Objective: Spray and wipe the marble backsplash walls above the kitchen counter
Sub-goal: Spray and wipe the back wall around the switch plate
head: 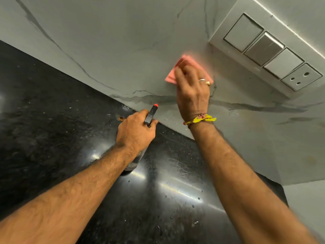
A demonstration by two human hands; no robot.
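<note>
The grey-veined marble backsplash [123, 50] rises behind the black counter. My right hand [192, 90] presses a folded pink cloth [173, 74] flat against the marble, just left of the switch plate; the cloth is blurred and partly covered by my fingers. My left hand [135, 131] grips a spray bottle [152, 113] with a black head and a red nozzle tip that points toward the wall. The bottle's clear body shows below my wrist, over the counter.
A white switch plate [274, 50] with three rocker switches and a socket is mounted on the wall to the right of the cloth. The glossy black stone counter [52, 111] carries scattered water drops. A small rusty spot [121, 118] sits near the wall joint.
</note>
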